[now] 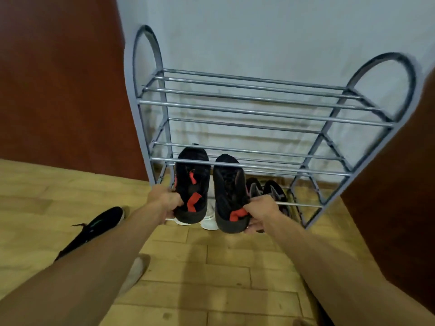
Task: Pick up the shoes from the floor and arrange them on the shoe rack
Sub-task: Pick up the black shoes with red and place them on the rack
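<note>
A grey metal shoe rack (259, 111) with several tiers of bars stands against the pale wall. My left hand (164, 198) grips the heel of a black shoe with red patches (191, 182). My right hand (261, 212) grips the heel of its mate (229, 191). Both shoes point toe-first into the rack, their toes under a middle-tier bar. Beneath them a pair of white shoes (208, 221) sits on the lowest tier, mostly hidden. A dark grey pair (270, 191) sits to the right on the same tier.
A black lace-up shoe (98, 227) lies on the wooden floor at the left, partly behind my left forearm. A pale shoe (137, 271) lies on the floor nearer to me. Dark red-brown panels (58, 90) flank the rack on both sides.
</note>
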`<action>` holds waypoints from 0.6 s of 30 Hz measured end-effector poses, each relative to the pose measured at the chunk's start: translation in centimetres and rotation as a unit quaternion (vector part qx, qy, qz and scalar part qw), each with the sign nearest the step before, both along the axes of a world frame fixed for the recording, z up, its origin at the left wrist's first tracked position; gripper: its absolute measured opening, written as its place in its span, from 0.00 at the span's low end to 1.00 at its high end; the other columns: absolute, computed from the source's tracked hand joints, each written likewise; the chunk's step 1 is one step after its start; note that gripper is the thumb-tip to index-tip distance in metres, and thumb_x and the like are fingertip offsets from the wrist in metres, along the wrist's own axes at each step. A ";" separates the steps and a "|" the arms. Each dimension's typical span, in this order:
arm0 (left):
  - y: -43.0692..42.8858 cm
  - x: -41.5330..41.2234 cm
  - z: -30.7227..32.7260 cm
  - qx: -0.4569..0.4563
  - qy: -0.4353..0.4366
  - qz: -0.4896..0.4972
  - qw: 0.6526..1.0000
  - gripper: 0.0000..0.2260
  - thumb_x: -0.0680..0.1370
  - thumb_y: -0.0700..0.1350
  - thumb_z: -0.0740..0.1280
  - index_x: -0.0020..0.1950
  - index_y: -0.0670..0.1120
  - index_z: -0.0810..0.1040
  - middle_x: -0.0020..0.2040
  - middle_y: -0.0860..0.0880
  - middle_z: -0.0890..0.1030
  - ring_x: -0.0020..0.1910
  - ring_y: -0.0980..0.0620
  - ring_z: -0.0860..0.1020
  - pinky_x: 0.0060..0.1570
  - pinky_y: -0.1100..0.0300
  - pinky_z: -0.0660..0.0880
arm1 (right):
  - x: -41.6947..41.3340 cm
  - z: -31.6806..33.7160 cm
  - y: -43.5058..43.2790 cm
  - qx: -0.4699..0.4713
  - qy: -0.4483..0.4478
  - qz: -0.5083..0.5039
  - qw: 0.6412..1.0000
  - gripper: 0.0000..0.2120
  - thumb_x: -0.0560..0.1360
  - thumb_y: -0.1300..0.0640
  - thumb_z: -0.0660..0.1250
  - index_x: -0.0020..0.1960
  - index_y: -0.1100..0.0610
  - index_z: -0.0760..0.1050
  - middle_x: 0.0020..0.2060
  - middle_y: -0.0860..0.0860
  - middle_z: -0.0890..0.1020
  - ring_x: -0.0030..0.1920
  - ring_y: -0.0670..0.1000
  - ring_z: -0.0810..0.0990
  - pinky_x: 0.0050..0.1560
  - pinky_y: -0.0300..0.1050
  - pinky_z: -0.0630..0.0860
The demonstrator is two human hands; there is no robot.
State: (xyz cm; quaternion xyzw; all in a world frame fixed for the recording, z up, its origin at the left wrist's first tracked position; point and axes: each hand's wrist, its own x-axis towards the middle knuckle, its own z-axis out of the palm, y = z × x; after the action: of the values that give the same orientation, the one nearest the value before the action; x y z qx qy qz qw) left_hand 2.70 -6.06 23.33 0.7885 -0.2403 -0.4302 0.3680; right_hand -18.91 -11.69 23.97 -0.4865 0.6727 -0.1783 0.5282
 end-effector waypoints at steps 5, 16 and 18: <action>-5.0 3.2 -2.5 -0.022 -0.064 0.011 0.998 0.05 0.71 0.33 0.68 0.45 0.37 0.81 0.47 0.36 0.83 0.46 0.40 0.80 0.48 0.47 0.79 | 3.2 -3.2 -5.1 0.010 -0.050 0.020 0.999 0.08 0.68 0.71 0.71 0.36 0.60 0.77 0.37 0.60 0.83 0.45 0.65 0.84 0.43 0.64 0.81; -10.2 6.4 -8.8 -0.002 -0.093 0.005 0.996 0.18 0.69 0.39 0.67 0.59 0.43 0.77 0.51 0.40 0.82 0.51 0.40 0.81 0.51 0.45 0.81 | 7.1 -9.1 -10.1 -0.042 -0.070 0.027 0.996 0.06 0.77 0.62 0.65 0.48 0.58 0.82 0.46 0.60 0.86 0.41 0.63 0.86 0.42 0.59 0.84; -10.0 6.4 -8.7 -0.002 -0.097 0.002 0.995 0.22 0.70 0.38 0.66 0.64 0.44 0.73 0.56 0.39 0.80 0.54 0.39 0.80 0.53 0.45 0.79 | 7.2 -9.2 -10.3 -0.053 -0.059 0.036 0.996 0.07 0.78 0.61 0.64 0.50 0.58 0.82 0.46 0.60 0.86 0.40 0.62 0.86 0.43 0.58 0.84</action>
State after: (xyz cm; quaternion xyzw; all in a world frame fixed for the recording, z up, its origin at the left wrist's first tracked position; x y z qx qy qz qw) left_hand 9.08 -16.01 14.59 0.8260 -0.2743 -0.3507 0.3457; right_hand -11.66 -21.94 14.77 -0.5265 0.6121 -0.2225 0.5465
